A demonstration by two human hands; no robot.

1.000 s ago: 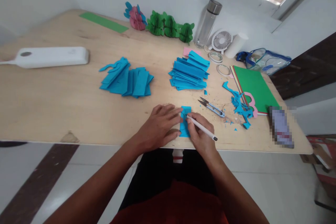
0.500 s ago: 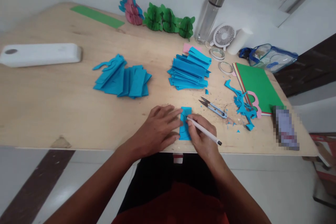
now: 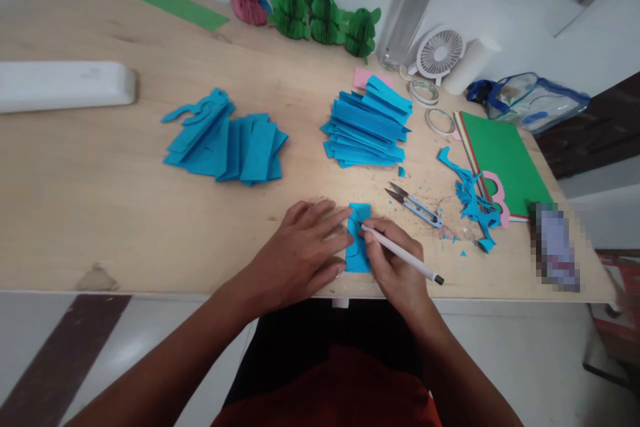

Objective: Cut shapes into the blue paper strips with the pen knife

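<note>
A small blue paper rectangle [image 3: 357, 257] lies near the table's front edge, with dark curved lines drawn on it. My left hand [image 3: 305, 247] rests flat with fingers spread, its fingertips on the paper's left edge. My right hand [image 3: 397, 260] is closed around a white pen [image 3: 405, 255], whose tip is at the paper's surface. Beyond the paper lies a stack of blue folded strips [image 3: 370, 123]. Another blue pile [image 3: 225, 143] sits to the left, with a curvy cut-out on top. Thread snips [image 3: 414, 205] lie just right of the paper.
Blue scraps [image 3: 473, 197] and a pink cut-out [image 3: 496, 195] lie beside green sheets [image 3: 505, 160]. Tape rolls [image 3: 440, 121], a small fan [image 3: 440, 53], a glass bottle [image 3: 413, 10] and green paper figures [image 3: 323, 17] stand along the back. A white case [image 3: 65, 85] lies at left.
The pen in my right hand has drawn more of the curved line on the blue paper. My left hand stays on the paper's edge. The camera view has shifted slightly.
</note>
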